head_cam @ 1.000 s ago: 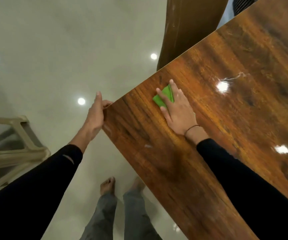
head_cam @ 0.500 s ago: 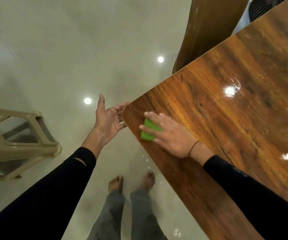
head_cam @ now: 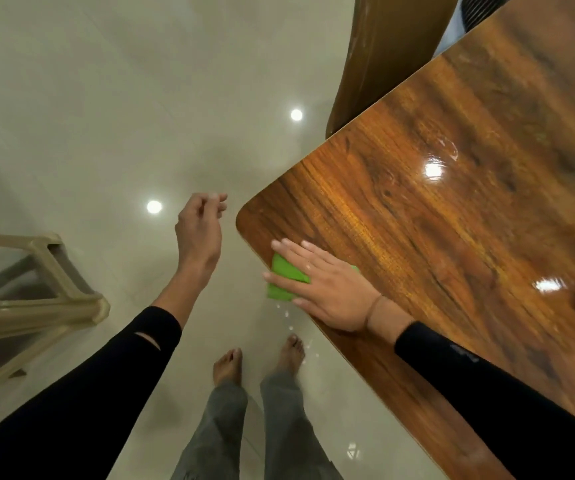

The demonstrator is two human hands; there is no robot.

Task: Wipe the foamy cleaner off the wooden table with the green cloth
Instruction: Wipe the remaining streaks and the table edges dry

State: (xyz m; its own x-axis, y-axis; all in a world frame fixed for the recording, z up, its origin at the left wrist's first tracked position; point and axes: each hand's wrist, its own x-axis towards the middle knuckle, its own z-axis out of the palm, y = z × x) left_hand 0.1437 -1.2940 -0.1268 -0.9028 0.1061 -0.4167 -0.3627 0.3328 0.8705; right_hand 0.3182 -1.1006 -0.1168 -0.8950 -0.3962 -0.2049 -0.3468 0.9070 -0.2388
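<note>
The glossy wooden table (head_cam: 452, 237) fills the right side, its rounded corner near the middle. My right hand (head_cam: 324, 285) lies flat on the folded green cloth (head_cam: 284, 277) at the table's near edge, and part of the cloth hangs past that edge. Small white droplets (head_cam: 288, 315) fall just below the cloth toward the floor. A thin wet streak (head_cam: 448, 150) shines farther up the tabletop. My left hand (head_cam: 199, 230) hovers in the air left of the corner, fingers loosely curled, touching nothing.
A beige plastic stool (head_cam: 37, 296) stands on the tiled floor at the left. A brown wooden chair back (head_cam: 383, 57) rises beyond the table's far edge. My bare feet (head_cam: 258, 358) stand close to the table's near edge.
My right hand slid the cloth from the far edge toward the near edge beside the corner, until it overhangs. My left hand let go of the table corner and drew back, curling its fingers.
</note>
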